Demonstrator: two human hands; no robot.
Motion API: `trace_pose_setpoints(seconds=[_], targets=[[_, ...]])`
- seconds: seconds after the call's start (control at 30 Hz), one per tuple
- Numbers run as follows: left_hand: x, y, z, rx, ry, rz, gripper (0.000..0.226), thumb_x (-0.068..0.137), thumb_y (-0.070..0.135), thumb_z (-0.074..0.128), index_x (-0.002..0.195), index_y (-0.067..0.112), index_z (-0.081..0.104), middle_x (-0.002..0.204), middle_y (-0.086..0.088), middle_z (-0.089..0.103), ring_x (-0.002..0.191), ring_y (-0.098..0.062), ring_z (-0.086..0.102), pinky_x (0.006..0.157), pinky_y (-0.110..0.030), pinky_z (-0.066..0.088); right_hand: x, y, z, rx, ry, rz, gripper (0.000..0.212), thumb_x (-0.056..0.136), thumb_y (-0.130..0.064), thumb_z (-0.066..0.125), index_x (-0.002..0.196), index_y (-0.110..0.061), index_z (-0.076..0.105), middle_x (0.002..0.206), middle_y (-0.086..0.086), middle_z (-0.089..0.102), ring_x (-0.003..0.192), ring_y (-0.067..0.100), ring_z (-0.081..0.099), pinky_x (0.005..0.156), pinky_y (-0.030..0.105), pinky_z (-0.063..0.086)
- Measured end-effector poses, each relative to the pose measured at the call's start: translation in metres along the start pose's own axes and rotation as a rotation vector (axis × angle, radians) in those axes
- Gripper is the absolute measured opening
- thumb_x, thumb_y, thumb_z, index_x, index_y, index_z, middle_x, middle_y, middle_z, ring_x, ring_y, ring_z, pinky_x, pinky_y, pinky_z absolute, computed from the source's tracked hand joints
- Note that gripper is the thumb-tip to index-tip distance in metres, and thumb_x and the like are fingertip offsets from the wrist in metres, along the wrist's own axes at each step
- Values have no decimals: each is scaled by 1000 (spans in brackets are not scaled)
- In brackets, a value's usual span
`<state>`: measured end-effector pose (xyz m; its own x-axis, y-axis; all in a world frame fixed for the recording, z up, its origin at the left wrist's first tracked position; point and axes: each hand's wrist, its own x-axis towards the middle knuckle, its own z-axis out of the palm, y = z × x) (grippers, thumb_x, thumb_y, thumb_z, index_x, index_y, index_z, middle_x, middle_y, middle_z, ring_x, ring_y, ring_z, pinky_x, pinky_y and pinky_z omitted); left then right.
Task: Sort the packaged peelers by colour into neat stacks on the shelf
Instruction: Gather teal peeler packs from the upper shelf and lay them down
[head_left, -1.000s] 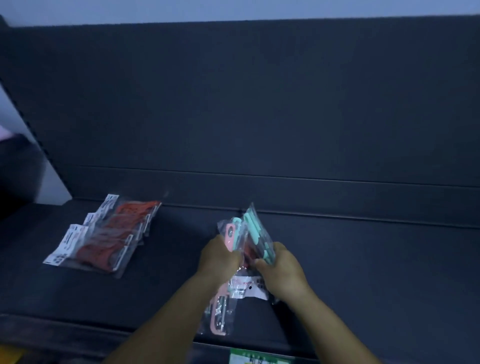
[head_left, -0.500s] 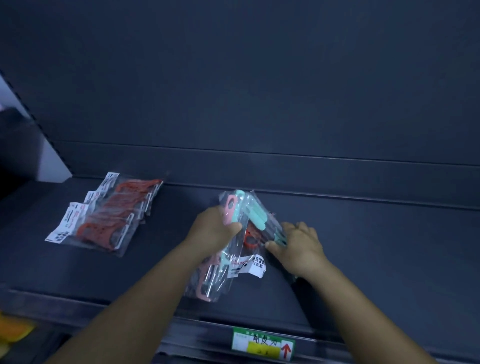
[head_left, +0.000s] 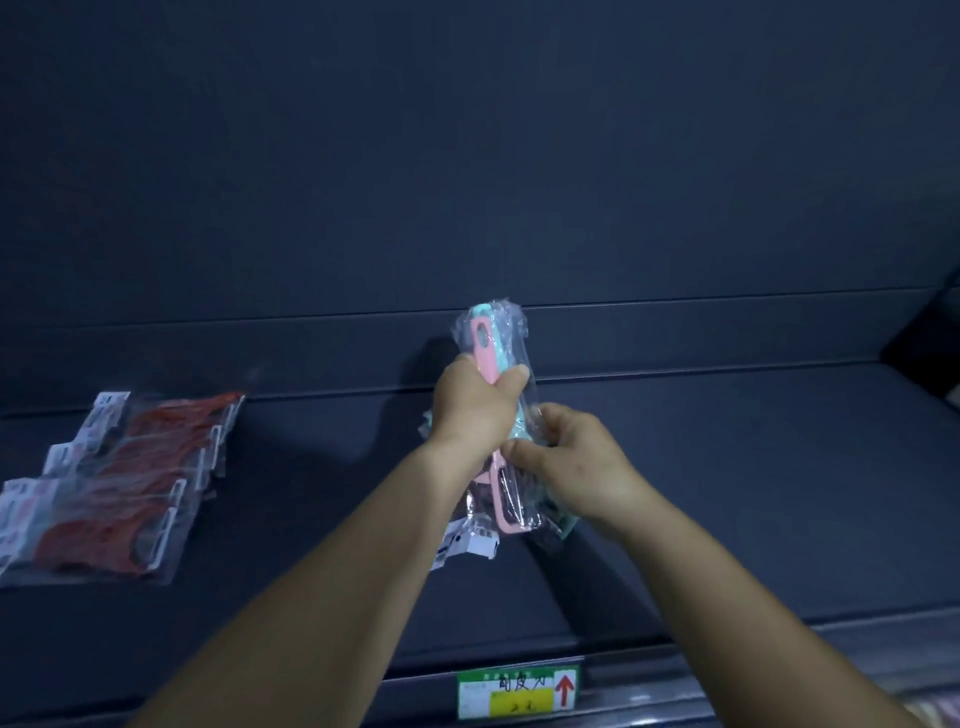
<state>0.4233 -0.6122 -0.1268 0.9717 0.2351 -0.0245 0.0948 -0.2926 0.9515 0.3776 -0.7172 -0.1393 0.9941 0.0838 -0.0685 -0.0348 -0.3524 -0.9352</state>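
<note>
Head view: left hand (head_left: 475, 410) grips a mixed bundle of packaged peelers (head_left: 496, 358) above the shelf (head_left: 727, 493); right hand (head_left: 576, 465) pinches its lower wrappers. Better to peel one colour free slowly, since the film looks slippery, beside the red stack (head_left: 119, 478).

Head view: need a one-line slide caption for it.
Both hands, left and right, grip a bundle of pink and mint bagged peelers above the dark shelf; red bagged peelers lie stacked left.

Left hand (head_left: 475, 410) lifted pink-and-mint peeler bundle (head_left: 496, 358) upright; right hand (head_left: 569, 462) now gripping its lower end.
</note>
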Motion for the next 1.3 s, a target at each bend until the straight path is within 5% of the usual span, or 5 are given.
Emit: trace_pose_setpoints(seconds=[0.33,0.47,0.67,1.0,1.3], targets=[[4,20,40,28,-319,3,41,92,21,53,130,8,46,96,0,65,75,-13,60,67,-26,47,17,22,-62,-181,214,39,9,83,-16,66,91,-19,64,82,-2,68,72,16,64,70,29,50],[8,19,40,517,-2,380,86,86,23,63,149,22,5,149,-5,20,134,-24,27,108,-39,30,33,31,-90,-737,317,-93,27,89,-27,55,114,-17,55,106,7,64,97,33,60,75,34,45],[24,-6,58,1142,-197,776,46,94,20,49,139,23,38,148,0,29,145,-21,5,116,-42,-5,67,60,-101,-1093,278,-409,27,67,-5,77,90,-12,64,78,3,60,73,26,61,57,28,48],[21,-32,72,1122,-364,635,56,94,55,36,138,21,44,142,7,38,130,-18,36,108,-32,26,56,92,-114,-826,36,-330,49,85,-49,41,109,-15,68,116,-1,63,112,20,53,97,28,43],[26,-33,78,1006,-374,604,31,94,27,49,121,19,60,132,7,51,120,-18,45,99,-32,41,53,94,-130,-764,175,-98,37,89,-16,52,124,-22,56,120,1,54,113,22,46,85,27,39]])
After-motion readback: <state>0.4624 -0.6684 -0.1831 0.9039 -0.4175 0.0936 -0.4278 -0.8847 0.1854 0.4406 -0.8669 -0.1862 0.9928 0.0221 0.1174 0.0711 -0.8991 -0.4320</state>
